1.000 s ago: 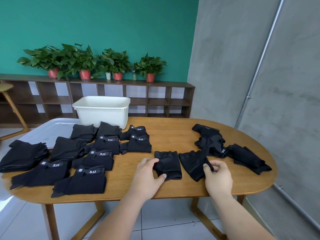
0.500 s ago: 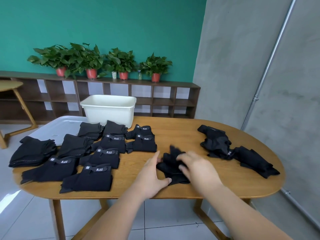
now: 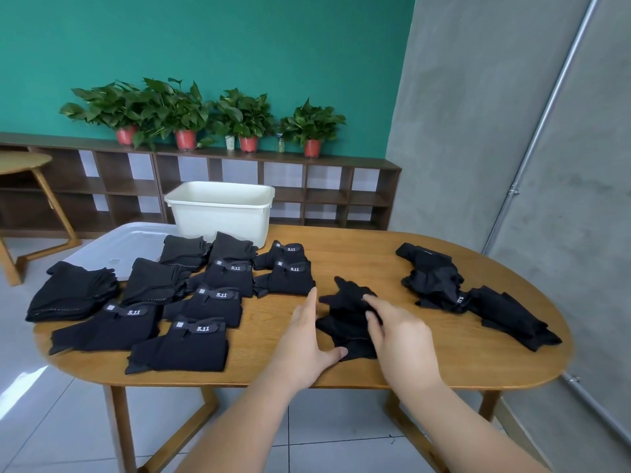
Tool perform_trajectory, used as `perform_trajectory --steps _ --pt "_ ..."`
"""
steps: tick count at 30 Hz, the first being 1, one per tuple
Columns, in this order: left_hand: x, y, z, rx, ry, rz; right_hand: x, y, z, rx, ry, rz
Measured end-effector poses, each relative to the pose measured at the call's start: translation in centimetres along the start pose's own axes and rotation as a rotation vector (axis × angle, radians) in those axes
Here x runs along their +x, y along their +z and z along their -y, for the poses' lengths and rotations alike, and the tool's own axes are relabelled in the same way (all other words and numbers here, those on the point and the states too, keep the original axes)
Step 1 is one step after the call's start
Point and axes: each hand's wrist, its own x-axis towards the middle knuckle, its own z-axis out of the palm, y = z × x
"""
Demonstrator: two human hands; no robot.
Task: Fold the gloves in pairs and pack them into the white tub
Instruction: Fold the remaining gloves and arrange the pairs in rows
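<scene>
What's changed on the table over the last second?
The right hand carried the right-side black glove leftward onto its partner and let go; the stacked black gloves now lie under that hand. The left hand stays at the stack's left edge. The folded black pairs, loose glove heap and white plastic tub are unmoved.

Teal wall [image 3: 239, 46]; grey concrete wall [image 3: 461, 131] with metal pipe [image 3: 532, 145]; low dark shelving [image 3: 341, 162] under potted plants [image 3: 246, 117]; pale tiled floor [image 3: 51, 421]

Folded black glove pairs [image 3: 177, 349] lie in rows at left centre. One loose pair [image 3: 345, 302] lies crumpled at centre. The white tub [image 3: 218, 220] stands upright behind them.
</scene>
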Motion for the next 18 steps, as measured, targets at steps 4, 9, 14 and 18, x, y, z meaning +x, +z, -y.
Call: perform_trajectory --steps 4,9,14,18 --pt "0.0 0.1 0.1 0.007 -0.008 -0.011 -2.5 2.8 -0.5 -0.141 -0.127 0.175" --pt "0.0 0.2 0.1 0.002 0.004 -0.014 -2.8 2.8 -1.0 -0.114 -0.139 0.164" --pt "-0.1 0.1 0.1 -0.021 -0.01 0.002 -2.4 1.3 -0.2 -0.065 -0.157 0.266" --pt "0.1 -0.4 0.3 -0.061 -0.024 0.037 -0.1 0.6 0.1 0.112 -0.012 0.183"
